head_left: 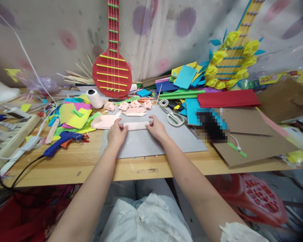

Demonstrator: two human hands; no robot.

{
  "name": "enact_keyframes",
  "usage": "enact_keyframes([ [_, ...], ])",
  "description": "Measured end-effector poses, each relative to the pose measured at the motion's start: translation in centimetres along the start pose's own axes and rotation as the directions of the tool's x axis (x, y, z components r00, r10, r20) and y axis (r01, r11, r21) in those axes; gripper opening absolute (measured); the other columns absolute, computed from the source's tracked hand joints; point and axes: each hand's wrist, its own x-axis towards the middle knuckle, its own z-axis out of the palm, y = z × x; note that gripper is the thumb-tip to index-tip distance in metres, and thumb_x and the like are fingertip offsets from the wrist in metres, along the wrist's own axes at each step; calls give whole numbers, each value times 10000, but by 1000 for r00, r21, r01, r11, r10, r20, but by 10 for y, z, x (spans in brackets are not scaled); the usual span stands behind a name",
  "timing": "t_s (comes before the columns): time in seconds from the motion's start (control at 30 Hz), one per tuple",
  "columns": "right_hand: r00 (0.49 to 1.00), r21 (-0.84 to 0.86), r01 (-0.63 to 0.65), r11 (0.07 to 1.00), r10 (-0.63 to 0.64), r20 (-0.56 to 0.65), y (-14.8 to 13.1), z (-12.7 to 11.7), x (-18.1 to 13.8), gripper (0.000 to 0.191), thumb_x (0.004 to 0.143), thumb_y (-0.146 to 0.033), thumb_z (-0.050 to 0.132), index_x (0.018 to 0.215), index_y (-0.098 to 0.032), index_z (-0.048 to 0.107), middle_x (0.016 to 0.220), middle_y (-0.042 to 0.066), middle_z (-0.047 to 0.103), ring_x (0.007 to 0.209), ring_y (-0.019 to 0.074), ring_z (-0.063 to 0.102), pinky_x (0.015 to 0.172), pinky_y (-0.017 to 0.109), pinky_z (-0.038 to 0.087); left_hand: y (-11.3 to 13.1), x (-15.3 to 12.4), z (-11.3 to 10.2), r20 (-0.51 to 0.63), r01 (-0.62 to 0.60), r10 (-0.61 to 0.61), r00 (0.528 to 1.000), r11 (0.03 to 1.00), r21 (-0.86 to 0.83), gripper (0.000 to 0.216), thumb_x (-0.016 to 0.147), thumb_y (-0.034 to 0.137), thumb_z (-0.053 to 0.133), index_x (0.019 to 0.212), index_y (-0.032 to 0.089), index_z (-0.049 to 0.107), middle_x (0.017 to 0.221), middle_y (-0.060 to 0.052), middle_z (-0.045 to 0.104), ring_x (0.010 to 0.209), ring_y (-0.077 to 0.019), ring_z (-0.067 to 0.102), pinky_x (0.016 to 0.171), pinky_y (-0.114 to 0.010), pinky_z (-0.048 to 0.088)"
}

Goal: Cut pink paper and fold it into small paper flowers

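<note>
Between my two hands lies a pale pink paper strip (136, 125), low over the grey cutting mat (151, 144). My left hand (116, 133) pinches its left end between thumb and fingers, and my right hand (157, 127) has the right end in the same way. Just behind my left hand is a flat stack of pale pink paper (104, 121). Several pink paper flowers (124, 106) sit in a row at the mat's far edge, with folded pink strips (133, 112) in front of them. Scissors (175, 118) rest to the right of my right hand.
A blue glue gun (65, 141) lies at left beside coloured paper scraps (75, 116). A white thread spool (94, 98) and a red paper instrument (112, 75) stand behind. Brown cardboard (252, 137) covers the right side, near a yellow instrument with paper flowers (229, 64).
</note>
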Motion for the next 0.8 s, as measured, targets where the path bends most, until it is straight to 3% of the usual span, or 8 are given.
enact_keyframes([
  [0.27, 1000, -121, -9, 993, 5, -30, -10, 1, -5, 435, 724, -198, 521, 1153, -173, 454, 767, 38, 619, 811, 218, 531, 677, 293, 358, 8, 1, 2, -26, 10, -7, 1000, 992, 122, 483, 786, 361, 471, 1233, 194, 397, 850, -67, 645, 875, -257, 571, 705, -342, 399],
  [0.5, 999, -176, -30, 984, 23, -38, -12, 2, -5, 329, 746, -205, 500, 1067, -170, 443, 773, 39, 619, 794, 198, 532, 692, 282, 353, 12, 1, 6, -40, -10, 20, 999, 968, 250, 450, 795, 324, 457, 1217, 183, 395, 842, -90, 617, 854, -261, 570, 690, -340, 405],
  [0.8, 999, -344, -30, 938, 20, -32, -19, 1, -9, 263, 786, -233, 458, 1034, -152, 425, 866, 79, 621, 843, 207, 537, 717, 286, 361, 14, 2, 10, -66, -39, 67, 996, 933, 357, 243, 789, 282, 465, 1019, 213, 504, 798, -76, 575, 829, -245, 536, 673, -325, 402],
])
